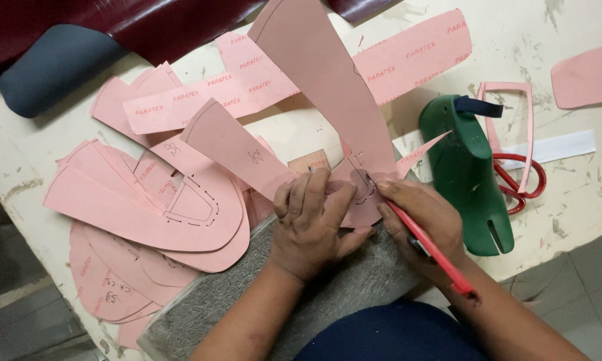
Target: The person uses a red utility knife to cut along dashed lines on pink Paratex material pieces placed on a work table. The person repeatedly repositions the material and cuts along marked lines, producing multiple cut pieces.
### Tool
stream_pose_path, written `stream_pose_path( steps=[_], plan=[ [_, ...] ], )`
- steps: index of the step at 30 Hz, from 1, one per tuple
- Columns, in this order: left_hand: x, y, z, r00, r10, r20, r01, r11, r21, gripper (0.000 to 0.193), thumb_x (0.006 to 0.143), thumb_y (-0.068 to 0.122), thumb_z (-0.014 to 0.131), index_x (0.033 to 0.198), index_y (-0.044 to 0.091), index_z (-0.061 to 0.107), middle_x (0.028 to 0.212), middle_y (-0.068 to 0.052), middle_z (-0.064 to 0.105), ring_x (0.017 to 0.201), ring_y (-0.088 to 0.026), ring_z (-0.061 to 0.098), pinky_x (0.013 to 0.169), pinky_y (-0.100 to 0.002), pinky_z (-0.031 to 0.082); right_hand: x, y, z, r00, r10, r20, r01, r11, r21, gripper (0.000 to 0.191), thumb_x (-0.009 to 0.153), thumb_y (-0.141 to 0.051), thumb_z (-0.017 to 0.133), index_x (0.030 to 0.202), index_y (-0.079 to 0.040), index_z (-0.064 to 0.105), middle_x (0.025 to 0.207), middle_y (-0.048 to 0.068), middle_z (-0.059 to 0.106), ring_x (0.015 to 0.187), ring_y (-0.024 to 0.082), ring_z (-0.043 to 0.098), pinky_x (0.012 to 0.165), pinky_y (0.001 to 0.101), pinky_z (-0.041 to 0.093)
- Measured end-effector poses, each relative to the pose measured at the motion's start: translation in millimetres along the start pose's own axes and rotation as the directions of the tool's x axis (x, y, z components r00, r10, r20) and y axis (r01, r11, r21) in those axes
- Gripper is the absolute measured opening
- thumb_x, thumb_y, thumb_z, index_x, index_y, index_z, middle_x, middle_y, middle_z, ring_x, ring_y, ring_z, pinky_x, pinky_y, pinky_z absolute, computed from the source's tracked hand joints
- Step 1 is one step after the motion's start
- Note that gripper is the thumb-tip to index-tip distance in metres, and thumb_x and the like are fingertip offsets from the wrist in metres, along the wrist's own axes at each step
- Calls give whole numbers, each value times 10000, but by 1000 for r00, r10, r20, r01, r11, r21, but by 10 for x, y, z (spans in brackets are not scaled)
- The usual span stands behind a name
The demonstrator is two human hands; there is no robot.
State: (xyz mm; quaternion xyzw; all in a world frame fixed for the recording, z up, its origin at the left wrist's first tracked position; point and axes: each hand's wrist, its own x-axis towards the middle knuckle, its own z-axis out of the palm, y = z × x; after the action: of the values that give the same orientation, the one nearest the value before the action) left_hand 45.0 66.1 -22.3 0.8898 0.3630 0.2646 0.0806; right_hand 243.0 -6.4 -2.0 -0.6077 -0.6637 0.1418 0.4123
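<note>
Two bare hands, a left hand (311, 227) and a right hand (421, 217), with bare arms behind them. No gloves, no rings, no watch, no sleeves down to the wrists. Short nails on the fingers (314, 187), and deep folds over the knuckles. Fine lines across the backs of both hands. Near the bottom edge, dark blue clothing (388, 334) between the two arms, plain and smooth.

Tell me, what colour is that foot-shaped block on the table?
Dark green: the shoe last, right of the hands, shows clearly in the head view.
</note>
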Motion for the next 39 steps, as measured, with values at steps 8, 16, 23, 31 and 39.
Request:
stream_pose_path(
  steps=[8, 16, 23, 31, 39],
  plan=[
    [43, 11, 10, 999, -36, -7, 36, 996, 86, 650, 904, 631, 697, 1332, 142, 698, 1421, -226, 519, 1258, -325, 485, 1088, -440, 296, -175, 67, -40, 943, 333, -1, -323, 917, 234, 356, 1032, -176, 640, 1332, 15, 628, 1157, 135, 710, 999, 161, 690, 890, 255, 560],
    [32, 37, -7, 999, -42, -18, 44, 992, 121, 610, 877, 535, 704, 1360, 161, 697, 1378, -216, 554, 1210, -311, 515, 1010, -422, 321, -89, 25, -54, 916, 399, 41, -399, 895, 198, 375, 999, -202, 653, 1297, 25, 658, 1092, 130, 725, 935, 159, 681, 845, 260, 544],
    [-9, 50, -34, 997, -77, 24, 75, 995, 65, 607, 894, 588, 723, 1353, 192, 712, 1307, -172, 567, 1170, -270, 531, 973, -408, 315, 80, 41, -76, 987, 160, 7, -158, 964, 213, 306, 1050, -143, 633, 1299, 34, 638, 1243, 175, 696, 1129, 205, 682, 1003, 291, 542],
    [34, 63, -56, 997, -75, 7, 74, 995, 61, 581, 844, 498, 713, 1312, 153, 715, 1252, -179, 561, 1132, -288, 529, 971, -429, 319, 46, 64, -56, 940, 338, 49, -341, 919, 198, 305, 1004, -137, 665, 1258, 32, 665, 1087, 137, 723, 953, 169, 691, 857, 268, 551],
    [35, 65, -60, 997, -72, 16, 70, 995, 73, 571, 879, 510, 716, 1328, 157, 706, 1244, -171, 554, 1123, -291, 522, 982, -439, 319, 54, 70, -35, 961, 275, 17, -273, 944, 185, 264, 1021, -119, 661, 1242, 25, 667, 1093, 130, 725, 951, 164, 705, 852, 260, 564]
  ],
)
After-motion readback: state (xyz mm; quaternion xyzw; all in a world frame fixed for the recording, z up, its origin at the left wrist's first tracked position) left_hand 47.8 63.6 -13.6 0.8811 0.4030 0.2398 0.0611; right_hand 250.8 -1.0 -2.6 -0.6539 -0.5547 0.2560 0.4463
